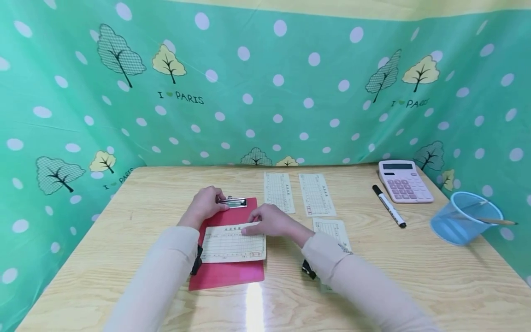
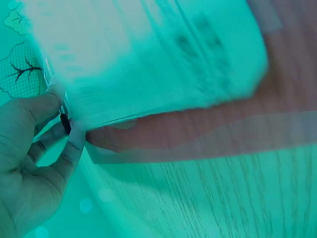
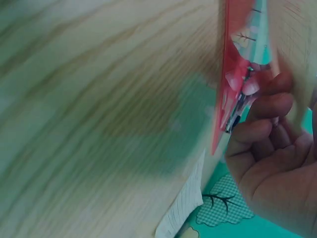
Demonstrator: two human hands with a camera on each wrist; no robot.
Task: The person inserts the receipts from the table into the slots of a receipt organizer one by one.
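A red clipboard [image 1: 226, 275] lies on the table with its metal clip [image 1: 237, 203] at the far end. My left hand [image 1: 204, 205] grips that clip, thumb and fingers on either side of it, as the left wrist view shows too. Between the thumb and curled fingers of my right hand [image 1: 275, 222], a printed paper form [image 1: 232, 246] is pinched by its upper right edge. The form is held over the clipboard, covering its middle, and looks large and blurred in the left wrist view. A black binder clip [image 1: 197, 261] shows at the left edge of the form.
Two printed slips [image 1: 279, 191] lie behind the right hand. Another slip [image 1: 332, 228] is partly under the right sleeve, near a second black binder clip [image 1: 308, 269]. Farther right are a marker [image 1: 389, 206], a pink calculator [image 1: 406, 182] and a blue mesh pen holder [image 1: 452, 223] with a pencil.
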